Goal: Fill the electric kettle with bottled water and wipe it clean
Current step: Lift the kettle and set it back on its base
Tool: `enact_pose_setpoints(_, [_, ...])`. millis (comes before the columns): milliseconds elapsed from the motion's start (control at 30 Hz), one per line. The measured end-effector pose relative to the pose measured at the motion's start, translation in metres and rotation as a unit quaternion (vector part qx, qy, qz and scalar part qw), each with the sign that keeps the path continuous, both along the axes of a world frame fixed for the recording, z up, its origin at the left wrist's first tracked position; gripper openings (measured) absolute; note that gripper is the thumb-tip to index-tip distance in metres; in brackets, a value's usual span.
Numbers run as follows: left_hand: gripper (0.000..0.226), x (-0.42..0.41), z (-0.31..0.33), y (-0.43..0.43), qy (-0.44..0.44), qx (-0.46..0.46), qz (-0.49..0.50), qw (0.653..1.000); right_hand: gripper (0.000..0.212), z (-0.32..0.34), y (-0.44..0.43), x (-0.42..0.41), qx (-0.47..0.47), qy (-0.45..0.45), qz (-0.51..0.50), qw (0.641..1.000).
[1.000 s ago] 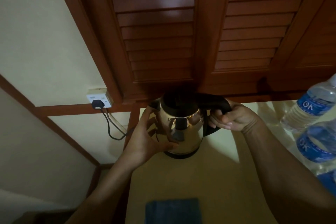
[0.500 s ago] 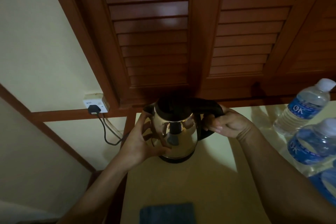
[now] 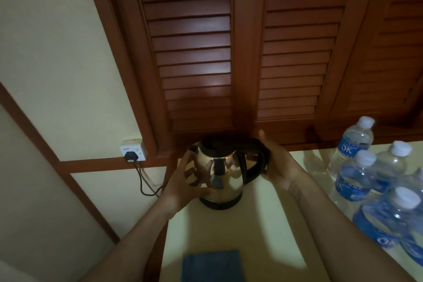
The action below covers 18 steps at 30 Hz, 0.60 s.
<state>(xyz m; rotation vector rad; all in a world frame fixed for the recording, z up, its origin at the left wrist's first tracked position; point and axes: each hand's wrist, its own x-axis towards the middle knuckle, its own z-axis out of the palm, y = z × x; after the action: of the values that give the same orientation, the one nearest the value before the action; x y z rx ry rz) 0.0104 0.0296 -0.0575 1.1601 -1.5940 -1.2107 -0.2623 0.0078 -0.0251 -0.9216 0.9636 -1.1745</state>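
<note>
Right hand point(image 3: 278, 165) no longer clenched around the black handle point(image 3: 254, 162) as a second ago; now opened, palm against the handle's outer side, thumb raised above it. Left hand point(image 3: 187, 181) slid a little lower on the steel kettle point(image 3: 219, 176), thumb now near its black base. More water bottles point(image 3: 357, 176) now in view at the right of the surface point(image 3: 263, 231), and more of the blue cloth point(image 3: 211, 265) at the bottom edge.
</note>
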Motion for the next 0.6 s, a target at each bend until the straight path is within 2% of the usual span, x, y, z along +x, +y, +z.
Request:
enact_pose_setpoints(67, [0.102,-0.001,0.001,-0.001,0.010,0.001,-0.002,1.000,0.064,0.002,0.002,0.007,0.026,-0.004,-0.027,0.999])
enact_pose_setpoints(200, [0.096,-0.001,0.007,0.005,0.016,-0.016,-0.022,1.000,0.044,0.011,0.011,0.019,0.054,0.001,-0.056,0.997])
enact_pose_setpoints(500, [0.093,-0.001,0.006,0.008,0.021,-0.018,-0.031,0.999,0.066,0.012,0.013,0.018,0.066,0.031,-0.040,0.997])
enact_pose_setpoints(600, [0.098,-0.003,0.002,0.008,0.045,-0.007,-0.023,0.999,0.058,0.018,0.011,0.021,0.081,0.066,-0.050,0.993])
